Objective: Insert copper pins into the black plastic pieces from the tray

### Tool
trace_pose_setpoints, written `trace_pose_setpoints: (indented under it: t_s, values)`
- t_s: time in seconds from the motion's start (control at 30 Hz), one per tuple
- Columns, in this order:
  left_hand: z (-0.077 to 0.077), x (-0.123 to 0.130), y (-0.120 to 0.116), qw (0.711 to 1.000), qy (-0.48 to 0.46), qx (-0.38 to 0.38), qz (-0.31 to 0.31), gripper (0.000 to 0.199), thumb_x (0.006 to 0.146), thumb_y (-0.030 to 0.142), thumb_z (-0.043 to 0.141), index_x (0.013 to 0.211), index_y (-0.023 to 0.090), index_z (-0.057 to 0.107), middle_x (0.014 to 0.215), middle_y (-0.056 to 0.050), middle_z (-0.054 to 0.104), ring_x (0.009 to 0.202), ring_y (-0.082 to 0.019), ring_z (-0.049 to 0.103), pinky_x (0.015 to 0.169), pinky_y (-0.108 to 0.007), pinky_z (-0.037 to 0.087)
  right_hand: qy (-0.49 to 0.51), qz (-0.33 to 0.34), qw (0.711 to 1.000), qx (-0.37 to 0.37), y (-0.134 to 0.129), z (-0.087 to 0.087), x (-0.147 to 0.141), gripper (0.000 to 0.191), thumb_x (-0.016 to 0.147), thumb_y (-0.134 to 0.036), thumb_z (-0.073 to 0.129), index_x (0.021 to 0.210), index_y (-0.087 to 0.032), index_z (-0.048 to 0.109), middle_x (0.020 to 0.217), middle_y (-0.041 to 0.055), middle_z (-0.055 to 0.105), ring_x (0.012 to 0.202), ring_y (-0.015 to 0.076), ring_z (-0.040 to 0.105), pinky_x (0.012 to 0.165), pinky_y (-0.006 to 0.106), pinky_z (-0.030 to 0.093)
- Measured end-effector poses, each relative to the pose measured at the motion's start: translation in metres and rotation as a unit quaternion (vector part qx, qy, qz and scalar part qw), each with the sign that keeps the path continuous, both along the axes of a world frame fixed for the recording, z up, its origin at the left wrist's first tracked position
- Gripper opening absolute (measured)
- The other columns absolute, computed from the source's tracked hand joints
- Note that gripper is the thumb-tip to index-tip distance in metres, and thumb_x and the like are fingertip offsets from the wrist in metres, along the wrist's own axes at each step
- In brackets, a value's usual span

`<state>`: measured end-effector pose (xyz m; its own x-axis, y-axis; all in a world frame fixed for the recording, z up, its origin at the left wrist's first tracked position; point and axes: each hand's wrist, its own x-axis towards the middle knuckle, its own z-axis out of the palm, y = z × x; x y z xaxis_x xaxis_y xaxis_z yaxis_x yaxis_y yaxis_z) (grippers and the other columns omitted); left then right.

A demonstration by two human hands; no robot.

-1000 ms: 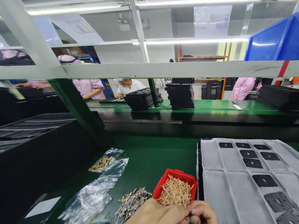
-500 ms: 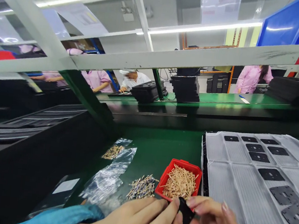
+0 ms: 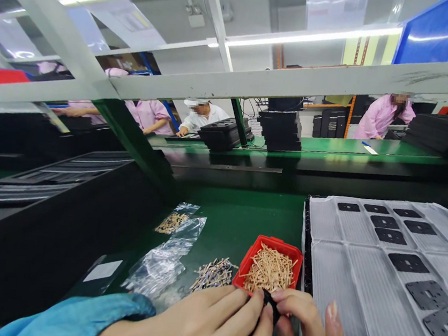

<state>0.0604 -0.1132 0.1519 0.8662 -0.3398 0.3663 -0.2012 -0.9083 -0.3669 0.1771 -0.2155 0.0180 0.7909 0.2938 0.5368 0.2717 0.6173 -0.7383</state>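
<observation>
A small black plate [image 3: 272,306], mostly covered by fingers, is held between both hands in front of the red box [image 3: 277,242]. My left hand [image 3: 202,322], in a blue sleeve, is closed around the plate's left side. The fingers of my right hand [image 3: 307,320] pinch its upper right edge. Thin tan sticks [image 3: 271,268] fill the red box just beyond my fingers. Left of it lies a loose pile of short tan and dark pieces [image 3: 214,273]. Any small part at my fingertips is hidden.
A tray lined with white sheet [image 3: 363,292] stands at the right, bearing several black plates [image 3: 408,263]. Clear plastic bags [image 3: 160,266] lie at the left, beside a long black bin [image 3: 59,230]. A white rail [image 3: 257,85] crosses ahead; co-workers [image 3: 381,118] are beyond it.
The black plate and both hands have shifted slightly left and up towards the red box. My right hand's fingers have moved along the plate's edge, one finger now raised apart.
</observation>
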Motion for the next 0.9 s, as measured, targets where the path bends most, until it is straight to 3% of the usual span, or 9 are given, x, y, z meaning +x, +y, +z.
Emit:
trace_pose_setpoints:
  t_s: [0.13,0.2,0.33,0.53,0.73,0.83,0.9]
  values:
    - [-0.003,0.003,0.001,0.999,-0.001,-0.044,0.0,0.022,0.102,0.018,0.064,0.119,0.015,0.078,0.098,-0.013,0.086,0.076,-0.027,0.08,0.071,-0.036,0.07,-0.022,-0.01,0.999,-0.023,0.003,-0.008,0.002,0.019,0.11,-0.019,0.06,0.119,-0.031,0.07,0.096,0.0028,0.081,0.09,0.0197,0.078,0.088,0.038,0.068]
    - [-0.004,0.005,0.003,0.998,0.014,-0.063,-0.006,0.022,0.103,0.018,0.064,0.121,0.015,0.076,0.098,-0.013,0.086,0.077,-0.026,0.08,0.074,-0.035,0.071,-0.041,-0.025,0.999,-0.026,0.004,-0.011,0.004,0.018,0.11,-0.019,0.059,0.112,-0.029,0.074,0.096,0.0044,0.081,0.089,0.0195,0.077,0.085,0.037,0.068]
    - [-0.003,0.01,0.008,0.995,0.051,-0.079,-0.013,0.019,0.104,0.017,0.063,0.12,0.014,0.073,0.095,-0.012,0.084,0.073,-0.024,0.079,0.072,-0.033,0.07,-0.104,-0.067,0.992,0.015,0.01,-0.011,0.014,0.031,0.109,-0.014,0.06,0.132,-0.032,0.071,0.092,0.0002,0.081,0.085,0.0172,0.077,0.083,0.034,0.069]
    - [0.004,0.015,0.01,0.985,0.134,-0.107,0.008,0.008,0.106,0.012,0.06,0.108,0.013,0.067,0.088,-0.006,0.078,0.07,-0.019,0.072,0.069,-0.028,0.065,-0.169,-0.11,0.977,0.064,0.02,-0.006,0.024,0.062,0.111,-0.016,0.06,0.17,-0.025,0.042,0.087,0.0005,0.078,0.076,0.0149,0.076,0.073,0.03,0.069]
    - [0.008,0.023,0.009,0.973,0.18,-0.141,0.034,0.017,0.096,0.007,0.076,0.098,0.016,0.063,0.086,-0.001,0.074,0.065,-0.018,0.066,0.061,-0.028,0.06,-0.154,-0.14,0.977,0.041,0.024,-0.012,0.014,0.064,0.108,-0.005,0.059,0.169,-0.018,0.044,0.089,0.004,0.079,0.075,0.0162,0.075,0.07,0.033,0.069]
    - [0.006,0.024,0.011,0.977,0.146,-0.158,0.01,0.013,0.099,0.005,0.069,0.096,0.016,0.063,0.081,-0.001,0.073,0.062,-0.017,0.065,0.059,-0.028,0.059,-0.146,-0.146,0.978,0.035,0.023,-0.01,0.014,0.062,0.109,-0.006,0.057,0.168,-0.017,0.045,0.084,0.0032,0.076,0.071,0.0148,0.071,0.068,0.032,0.067]
    - [0.002,0.022,0.013,0.989,0.086,-0.121,-0.026,0.012,0.104,0.007,0.058,0.101,0.013,0.068,0.084,-0.004,0.076,0.063,-0.018,0.068,0.059,-0.029,0.06,-0.149,-0.136,0.979,0.033,0.019,-0.005,0.017,0.062,0.111,-0.013,0.059,0.171,-0.019,0.041,0.08,0.0008,0.073,0.07,0.0149,0.071,0.067,0.032,0.067]
